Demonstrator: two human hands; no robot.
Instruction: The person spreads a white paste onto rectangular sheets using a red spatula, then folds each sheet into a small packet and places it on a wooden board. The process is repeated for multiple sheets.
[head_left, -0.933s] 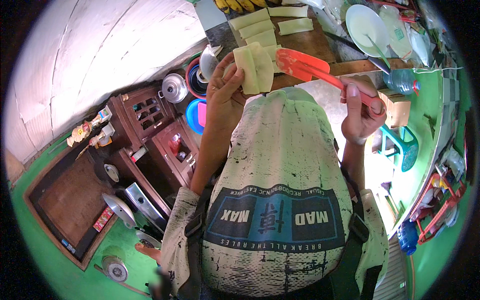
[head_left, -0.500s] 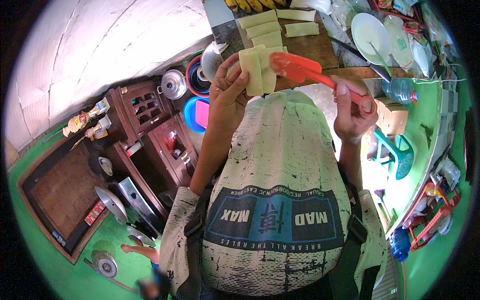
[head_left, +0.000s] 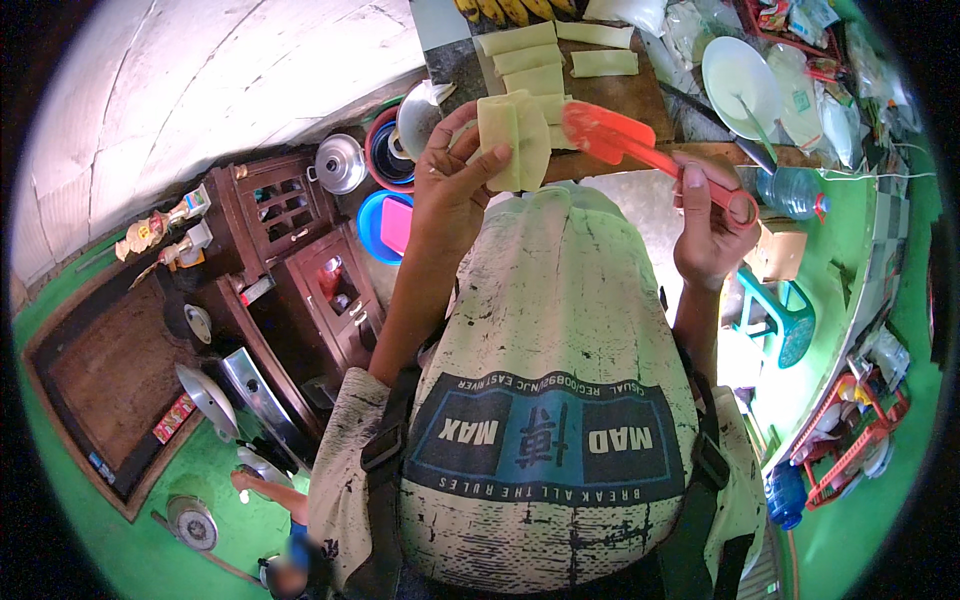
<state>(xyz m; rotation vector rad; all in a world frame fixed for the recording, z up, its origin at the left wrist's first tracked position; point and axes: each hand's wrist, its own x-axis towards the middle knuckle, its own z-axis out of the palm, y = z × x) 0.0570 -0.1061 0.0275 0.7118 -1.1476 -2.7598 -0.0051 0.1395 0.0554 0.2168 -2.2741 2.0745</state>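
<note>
My left hand [head_left: 448, 180] pinches a partly folded, pale yellow-green crepe [head_left: 499, 140] at its left side, thumb in front, holding it up before the table edge. To the right of it, my right hand [head_left: 706, 235] grips the handle of a red plastic spatula [head_left: 612, 132]. The spatula's blade points left toward the crepe and has pale smears on it. Just beyond, several rolled crepes [head_left: 529, 60] lie on a brown wooden board [head_left: 648, 100].
A white bowl [head_left: 716, 72] with a spoon in it stands at the right of the table, near plastic bags. Bananas [head_left: 512, 12] lie at the far edge. Pots and basins [head_left: 375, 222] sit at left beside a brown cabinet [head_left: 270, 215]. Another person [head_left: 285, 500] is at lower left.
The spatula blade has moved slightly right, away from the crepe's edge. My left hand still holds the crepe in nearly the same place. The other person's arm has shifted.
</note>
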